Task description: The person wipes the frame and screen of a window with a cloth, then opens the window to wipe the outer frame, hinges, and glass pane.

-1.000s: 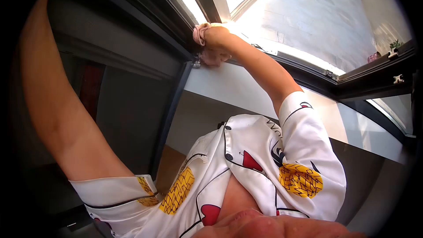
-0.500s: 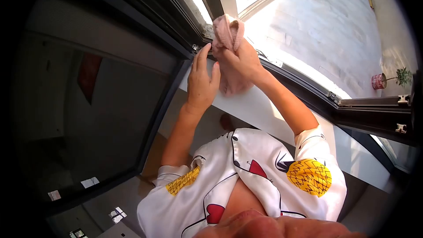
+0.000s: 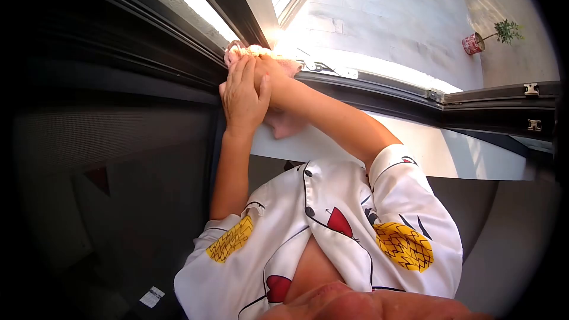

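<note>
Our pink cloth [image 3: 284, 125] has moved from in front of the window frame [image 3: 379, 93] into its corner, above the white sill [image 3: 415, 148]. Our right hand [image 3: 269, 72] is on the cloth — its fingers are hidden, so we cannot tell how they grip. Our left hand [image 3: 243, 98] lies over it, thumb apart from the fingers — a potted plant [image 3: 473, 44] stands outside.

From my end I see a pink cloth [image 3: 289, 65], soft and all scrunched up, jammed in the corner of the dark window frame [image 3: 361, 90]. Its top edge is catching bright sun, and a loose end droops over the white sill [image 3: 385, 137]. Middle's hidden, so can't tell the folds.
</note>
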A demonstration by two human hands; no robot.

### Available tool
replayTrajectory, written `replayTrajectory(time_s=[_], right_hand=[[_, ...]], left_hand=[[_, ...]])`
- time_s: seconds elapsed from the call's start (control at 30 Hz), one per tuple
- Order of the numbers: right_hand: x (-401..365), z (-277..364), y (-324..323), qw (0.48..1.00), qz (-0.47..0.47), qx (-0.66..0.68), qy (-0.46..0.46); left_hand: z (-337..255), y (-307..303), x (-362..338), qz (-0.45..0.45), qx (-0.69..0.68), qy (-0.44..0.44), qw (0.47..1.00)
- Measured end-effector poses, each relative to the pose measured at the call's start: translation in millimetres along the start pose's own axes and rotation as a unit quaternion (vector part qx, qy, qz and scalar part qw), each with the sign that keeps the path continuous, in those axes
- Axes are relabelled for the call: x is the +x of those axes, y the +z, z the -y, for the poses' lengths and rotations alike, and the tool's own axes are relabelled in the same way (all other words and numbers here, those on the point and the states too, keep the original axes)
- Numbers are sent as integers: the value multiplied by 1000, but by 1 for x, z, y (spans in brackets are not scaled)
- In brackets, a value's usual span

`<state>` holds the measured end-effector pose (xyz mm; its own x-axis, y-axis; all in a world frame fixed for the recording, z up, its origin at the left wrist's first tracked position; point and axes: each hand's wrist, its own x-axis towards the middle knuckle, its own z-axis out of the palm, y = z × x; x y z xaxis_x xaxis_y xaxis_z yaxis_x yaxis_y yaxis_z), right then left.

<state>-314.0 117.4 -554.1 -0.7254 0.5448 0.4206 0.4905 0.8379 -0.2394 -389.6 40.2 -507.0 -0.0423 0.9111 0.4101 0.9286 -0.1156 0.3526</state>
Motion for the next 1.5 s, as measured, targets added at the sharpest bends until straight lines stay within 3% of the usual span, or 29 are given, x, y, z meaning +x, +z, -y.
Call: replayTrajectory(time_s=[0.1,0.3,0.43,0.67,0.77,0.8,0.93,1.0,1.1,1.13,1.23,1.37,1.5], right_hand=[[-11,-4,-3,999,17,-40,13],[-28,-11,-42,988,145,33,48],[-39,-9,-35,999,23,-22,7],[-43,-12,-56,987,146,32,53],[-62,-11,-81,995,75,-24,59],[-69,-12,-84,998,9,-56,40],[-88,-24,-94,993,15,26,110],[-84,-18,-100,982,-38,76,168],[-58,-19,-129,968,-191,75,142],[-48,-24,-127,969,-196,65,132],[-40,-46,-98,983,-138,40,116],[-56,-63,-78,992,-89,31,80],[-56,-71,-61,989,-112,48,85]], left_hand=[[-3,10,-3,-5,-22,19,1000],[-18,7,1,25,-85,51,995],[-18,4,-4,24,-94,47,994],[-24,9,-2,15,-144,69,987],[-39,19,-4,9,-195,109,975],[-48,20,-3,16,-194,120,974],[-61,22,1,76,-230,137,960],[-68,19,7,44,-245,182,951],[-77,9,26,-13,-213,221,952],[-80,11,33,-31,-195,231,953],[-58,46,48,23,-120,122,985],[-46,69,44,-16,-127,153,980],[-38,69,45,68,-88,56,992]])
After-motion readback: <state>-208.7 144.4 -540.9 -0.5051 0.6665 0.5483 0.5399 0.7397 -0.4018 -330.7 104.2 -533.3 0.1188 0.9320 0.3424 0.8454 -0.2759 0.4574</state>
